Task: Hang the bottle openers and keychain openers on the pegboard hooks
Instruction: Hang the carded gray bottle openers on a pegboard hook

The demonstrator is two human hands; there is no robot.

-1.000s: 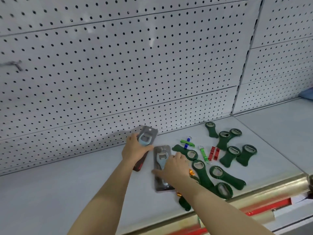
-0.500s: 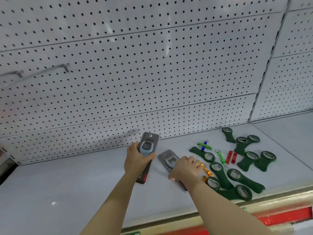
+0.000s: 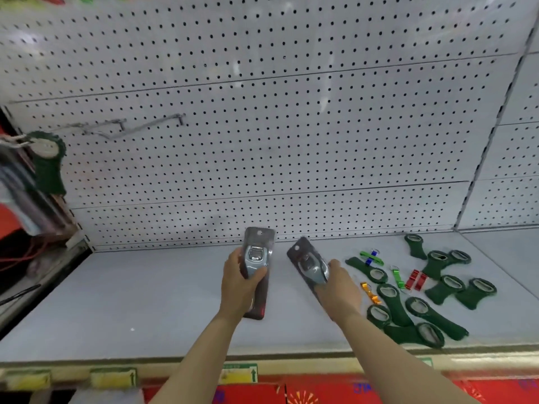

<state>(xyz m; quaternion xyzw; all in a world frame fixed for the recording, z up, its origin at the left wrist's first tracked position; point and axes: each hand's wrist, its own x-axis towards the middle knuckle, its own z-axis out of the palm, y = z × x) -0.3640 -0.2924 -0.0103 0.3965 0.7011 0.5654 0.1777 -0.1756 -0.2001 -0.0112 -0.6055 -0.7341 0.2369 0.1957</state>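
A: While gripped in the left hand (image 3: 237,282), carded opener (image 3: 258,268) upright, off the shelf (image 3: 145,293). Fingers wrapped round the lower half of the card, thumb across the blister front. Hang hole at top, clear of the fingers.

B: Right side?

A: Right hand (image 3: 335,284) closed on a second carded opener (image 3: 306,262). Tilted, top leaning left toward the first card. Lower part hidden behind the hand. Cards near each other, not touching.

B: Rest of the stock?

A: Lying loose on the shelf, right of the right hand. Green openers (image 3: 420,310) in a scatter, some overlapping. Among them small keychain openers: green and blue pair (image 3: 372,258) near the back, another green (image 3: 398,277), red pair (image 3: 415,279), orange one (image 3: 369,293) just beside the right hand.

B: Board?

A: Pegboard (image 3: 277,126) behind the shelf. Two bare hooks (image 3: 145,126) up left, well above both hands. One green opener already hung (image 3: 48,161) at far left edge, on a hook there; that part blurred. Neither card touching a hook.
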